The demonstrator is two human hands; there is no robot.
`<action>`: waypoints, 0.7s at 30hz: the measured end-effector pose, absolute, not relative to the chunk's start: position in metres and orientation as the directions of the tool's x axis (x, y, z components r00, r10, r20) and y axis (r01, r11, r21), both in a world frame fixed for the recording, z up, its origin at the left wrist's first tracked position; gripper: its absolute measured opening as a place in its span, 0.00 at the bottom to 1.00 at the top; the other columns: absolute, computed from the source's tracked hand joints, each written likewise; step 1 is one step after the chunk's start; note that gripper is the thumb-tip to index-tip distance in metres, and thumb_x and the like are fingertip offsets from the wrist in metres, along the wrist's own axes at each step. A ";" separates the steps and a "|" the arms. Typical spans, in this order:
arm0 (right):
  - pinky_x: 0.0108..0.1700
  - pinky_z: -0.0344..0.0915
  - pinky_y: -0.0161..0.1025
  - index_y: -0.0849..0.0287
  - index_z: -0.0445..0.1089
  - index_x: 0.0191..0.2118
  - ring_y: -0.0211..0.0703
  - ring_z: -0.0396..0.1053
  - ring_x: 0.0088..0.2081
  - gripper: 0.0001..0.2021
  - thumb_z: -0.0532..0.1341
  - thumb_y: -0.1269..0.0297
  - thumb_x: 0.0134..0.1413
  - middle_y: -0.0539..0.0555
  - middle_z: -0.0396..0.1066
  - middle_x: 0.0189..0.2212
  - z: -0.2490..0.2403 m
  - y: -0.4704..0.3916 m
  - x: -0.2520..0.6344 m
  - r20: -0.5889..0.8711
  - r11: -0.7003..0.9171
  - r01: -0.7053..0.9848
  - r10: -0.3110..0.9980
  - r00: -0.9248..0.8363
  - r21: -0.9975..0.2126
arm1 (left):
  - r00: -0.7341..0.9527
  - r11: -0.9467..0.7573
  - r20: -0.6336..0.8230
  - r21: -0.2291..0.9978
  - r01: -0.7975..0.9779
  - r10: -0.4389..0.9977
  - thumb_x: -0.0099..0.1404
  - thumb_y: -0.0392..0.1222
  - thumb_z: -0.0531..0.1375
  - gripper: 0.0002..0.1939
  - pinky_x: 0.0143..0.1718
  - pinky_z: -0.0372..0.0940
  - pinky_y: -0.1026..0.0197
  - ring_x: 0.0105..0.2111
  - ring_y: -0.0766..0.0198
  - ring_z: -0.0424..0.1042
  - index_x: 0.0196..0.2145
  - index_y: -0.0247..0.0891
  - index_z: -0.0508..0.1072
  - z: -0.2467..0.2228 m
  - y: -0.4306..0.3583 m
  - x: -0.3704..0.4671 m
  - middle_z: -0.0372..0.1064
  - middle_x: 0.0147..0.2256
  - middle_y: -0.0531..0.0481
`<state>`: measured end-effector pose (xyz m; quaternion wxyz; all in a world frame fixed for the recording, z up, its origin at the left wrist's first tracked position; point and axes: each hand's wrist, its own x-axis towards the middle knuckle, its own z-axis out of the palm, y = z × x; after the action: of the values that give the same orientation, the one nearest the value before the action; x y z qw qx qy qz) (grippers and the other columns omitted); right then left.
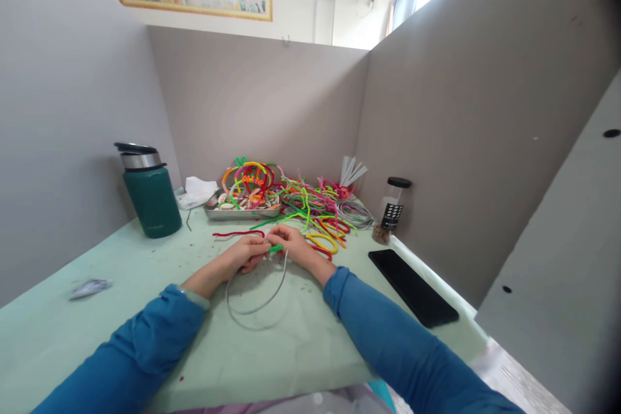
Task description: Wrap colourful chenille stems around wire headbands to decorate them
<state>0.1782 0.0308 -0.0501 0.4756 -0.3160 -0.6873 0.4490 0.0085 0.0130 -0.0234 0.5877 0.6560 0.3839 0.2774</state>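
My left hand (248,253) is closed around a thin grey hoop (256,312), whose curve hangs down in front of it. A short stretch of green pipe cleaner (275,248) is wrapped on the hoop between my two hands. My right hand (292,246) meets the left with its fingertips pinched, right beside the green wrap. From those fingertips a red pipe cleaner (237,233) runs out to the left, above my left hand. The exact grip is partly hidden by the fingers.
Behind my hands stands a metal tray (242,213) with decorated hoops. Beside it lie a heap of coloured pipe cleaners (315,197) and coiled grey hoops (356,213). A green bottle (152,200) is left; a jar (391,210) and black phone (412,288) are right. Partitions enclose the table.
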 end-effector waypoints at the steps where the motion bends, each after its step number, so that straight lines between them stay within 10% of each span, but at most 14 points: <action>1: 0.23 0.58 0.30 0.60 0.65 0.32 0.31 0.59 0.22 0.12 0.60 0.55 0.50 0.46 0.62 0.23 -0.050 0.031 0.178 0.362 0.391 0.012 0.865 -0.348 -0.921 | 0.551 -0.014 -0.087 0.984 0.176 0.830 0.56 0.52 0.59 0.16 0.11 0.42 0.69 0.11 0.76 0.43 0.24 0.37 0.63 -0.023 0.013 0.008 0.47 0.13 0.61; 21: 0.21 0.56 0.30 0.60 0.64 0.34 0.32 0.59 0.18 0.12 0.59 0.55 0.52 0.46 0.65 0.20 -0.056 0.038 0.177 0.372 0.414 0.071 0.871 -0.322 -0.908 | 0.349 -0.107 0.104 0.994 -0.012 0.931 0.51 0.50 0.64 0.16 0.12 0.44 0.71 0.13 0.77 0.44 0.26 0.36 0.64 -0.021 0.015 0.011 0.45 0.15 0.63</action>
<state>0.1769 0.0376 -0.0558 0.4735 -0.3387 -0.6948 0.4223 0.0108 0.0152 -0.0206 0.5515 0.6086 0.3775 0.4277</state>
